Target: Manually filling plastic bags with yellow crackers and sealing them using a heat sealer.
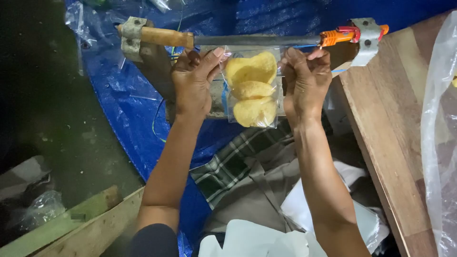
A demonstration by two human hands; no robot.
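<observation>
A small clear plastic bag [251, 90] with three yellow crackers stacked inside hangs between my hands. My left hand [193, 81] pinches its upper left corner and my right hand [304, 78] pinches its upper right corner. The bag's top edge sits right under a long dark metal bar [257, 40] of a hand sealer, which has a wooden handle [166, 37] on the left and an orange end [338, 35] on the right. Whether the bar touches the bag I cannot tell.
A blue tarp [124, 104] lies behind the sealer. A wooden board [385, 123] runs along the right, with a large clear plastic bag [440, 143] at the far right. Checked cloth [233, 162] and white sheets [252, 240] lie below. Wooden planks [85, 223] sit at lower left.
</observation>
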